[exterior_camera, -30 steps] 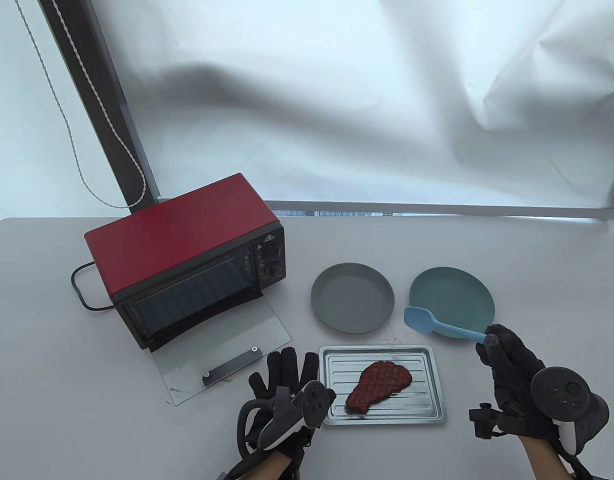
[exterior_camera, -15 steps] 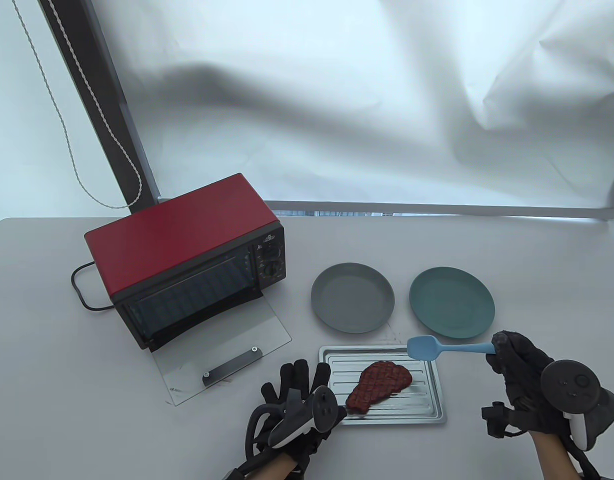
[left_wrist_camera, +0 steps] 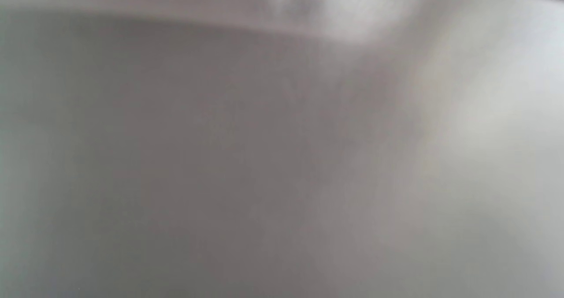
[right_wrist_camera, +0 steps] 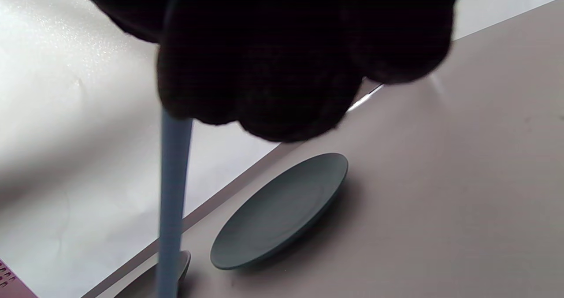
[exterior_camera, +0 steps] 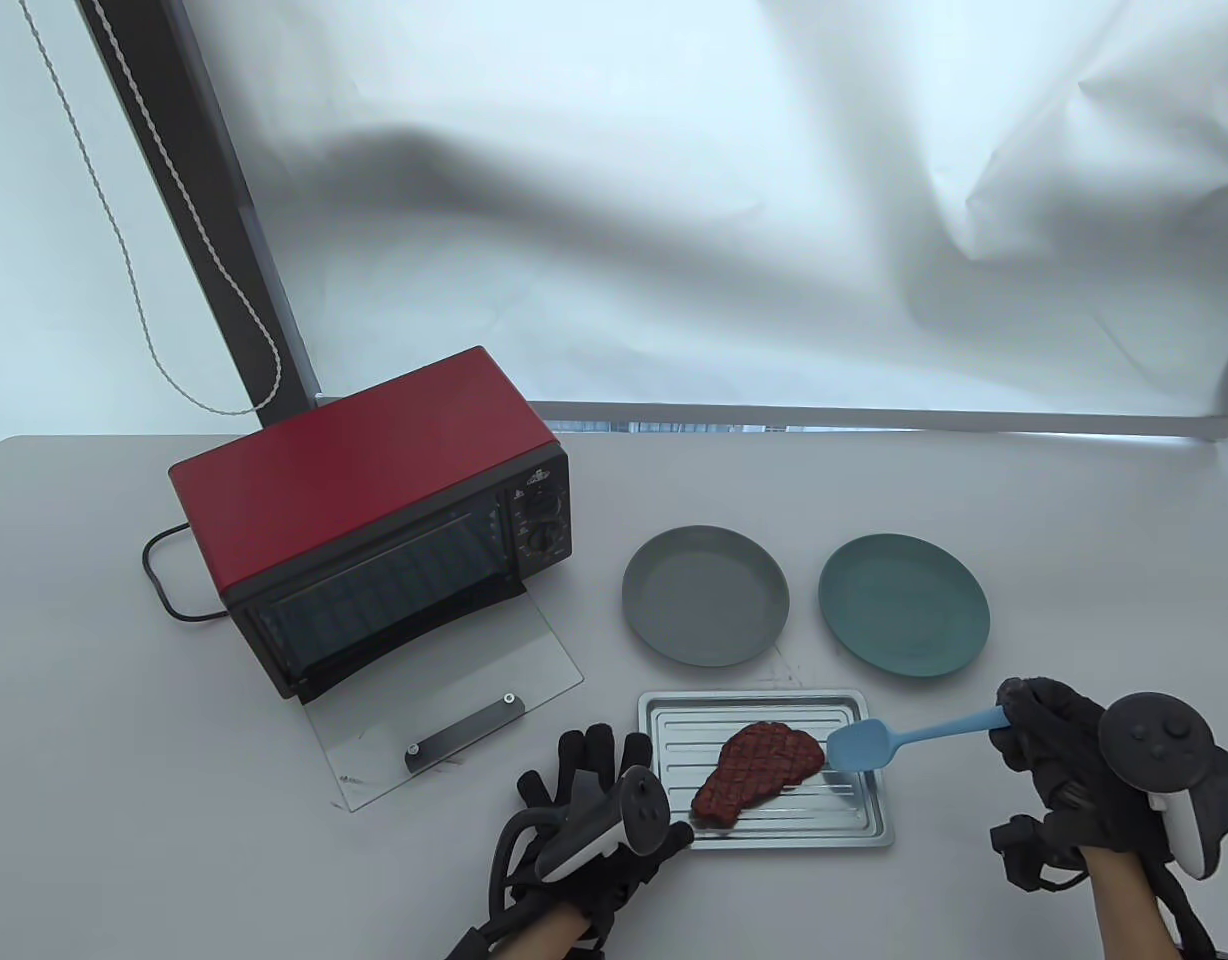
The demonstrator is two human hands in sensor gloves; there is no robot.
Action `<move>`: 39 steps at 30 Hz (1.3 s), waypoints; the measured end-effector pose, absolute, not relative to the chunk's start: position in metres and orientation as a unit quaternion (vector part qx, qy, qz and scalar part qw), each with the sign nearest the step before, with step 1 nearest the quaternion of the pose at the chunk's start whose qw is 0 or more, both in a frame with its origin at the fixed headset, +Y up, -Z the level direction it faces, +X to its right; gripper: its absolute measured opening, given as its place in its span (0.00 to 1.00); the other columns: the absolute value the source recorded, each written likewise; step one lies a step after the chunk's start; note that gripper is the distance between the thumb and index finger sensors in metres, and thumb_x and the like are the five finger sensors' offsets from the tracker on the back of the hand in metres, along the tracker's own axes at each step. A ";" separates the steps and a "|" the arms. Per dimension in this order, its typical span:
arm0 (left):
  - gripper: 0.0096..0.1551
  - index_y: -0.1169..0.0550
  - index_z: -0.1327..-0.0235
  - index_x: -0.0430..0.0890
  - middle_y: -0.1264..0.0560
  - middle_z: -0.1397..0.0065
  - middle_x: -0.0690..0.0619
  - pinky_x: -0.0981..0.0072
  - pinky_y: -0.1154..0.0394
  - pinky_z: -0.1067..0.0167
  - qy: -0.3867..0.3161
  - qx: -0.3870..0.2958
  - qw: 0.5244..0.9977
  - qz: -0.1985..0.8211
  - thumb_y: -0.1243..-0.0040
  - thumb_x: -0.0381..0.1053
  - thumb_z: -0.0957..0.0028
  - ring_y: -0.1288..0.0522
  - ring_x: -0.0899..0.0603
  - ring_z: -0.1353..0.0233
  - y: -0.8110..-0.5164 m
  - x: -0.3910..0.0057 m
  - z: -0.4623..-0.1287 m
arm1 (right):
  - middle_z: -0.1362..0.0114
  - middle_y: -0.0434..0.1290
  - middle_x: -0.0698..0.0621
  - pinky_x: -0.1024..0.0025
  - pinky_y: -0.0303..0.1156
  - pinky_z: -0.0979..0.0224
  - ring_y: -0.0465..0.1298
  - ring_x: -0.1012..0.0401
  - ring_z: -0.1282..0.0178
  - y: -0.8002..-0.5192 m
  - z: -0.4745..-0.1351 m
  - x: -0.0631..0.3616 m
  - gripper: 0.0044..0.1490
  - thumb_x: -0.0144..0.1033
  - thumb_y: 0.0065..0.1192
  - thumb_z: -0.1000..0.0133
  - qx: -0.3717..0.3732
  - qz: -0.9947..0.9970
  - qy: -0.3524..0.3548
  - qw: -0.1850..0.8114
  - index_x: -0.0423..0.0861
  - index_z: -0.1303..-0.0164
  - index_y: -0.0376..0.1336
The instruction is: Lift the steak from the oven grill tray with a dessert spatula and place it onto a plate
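The brown grill-marked steak (exterior_camera: 759, 775) lies on the metal oven grill tray (exterior_camera: 859, 822) near the table's front edge. My right hand (exterior_camera: 1044, 735) grips the handle end of the light blue dessert spatula (exterior_camera: 859, 745). Its blade is low over the tray, right against the steak's right edge. In the right wrist view the curled gloved fingers (right_wrist_camera: 282, 60) hold the blue handle (right_wrist_camera: 172, 201), which runs downward. My left hand (exterior_camera: 589, 765) lies flat with straight fingers beside the tray's left edge and holds nothing. The left wrist view is only a grey blur.
A grey plate (exterior_camera: 706, 608) and a teal plate (exterior_camera: 904, 605) sit behind the tray; the teal plate (right_wrist_camera: 282, 210) also shows in the right wrist view. A red toaster oven (exterior_camera: 374, 520) with its glass door (exterior_camera: 444, 720) folded down stands at the left.
My right hand swung the spatula from over the teal plate down and left to the tray, bringing the blade to the steak's right edge. My left hand shifted slightly right, closer to the tray.
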State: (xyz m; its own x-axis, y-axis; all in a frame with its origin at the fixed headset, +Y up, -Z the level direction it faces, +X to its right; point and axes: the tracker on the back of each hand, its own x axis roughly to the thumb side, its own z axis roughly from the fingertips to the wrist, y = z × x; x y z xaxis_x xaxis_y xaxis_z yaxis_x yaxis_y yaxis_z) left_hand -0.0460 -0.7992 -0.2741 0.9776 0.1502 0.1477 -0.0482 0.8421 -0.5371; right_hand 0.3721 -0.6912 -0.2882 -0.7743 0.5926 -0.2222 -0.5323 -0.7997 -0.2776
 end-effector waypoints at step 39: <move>0.51 0.68 0.19 0.61 0.76 0.13 0.45 0.21 0.70 0.28 -0.084 -0.293 0.950 0.072 0.63 0.77 0.44 0.75 0.33 0.14 -0.806 -0.049 -0.281 | 0.57 0.87 0.51 0.63 0.81 0.51 0.87 0.58 0.58 -0.753 -0.310 0.387 0.24 0.47 0.59 0.34 -0.220 0.905 0.082 0.356 0.42 0.40 0.72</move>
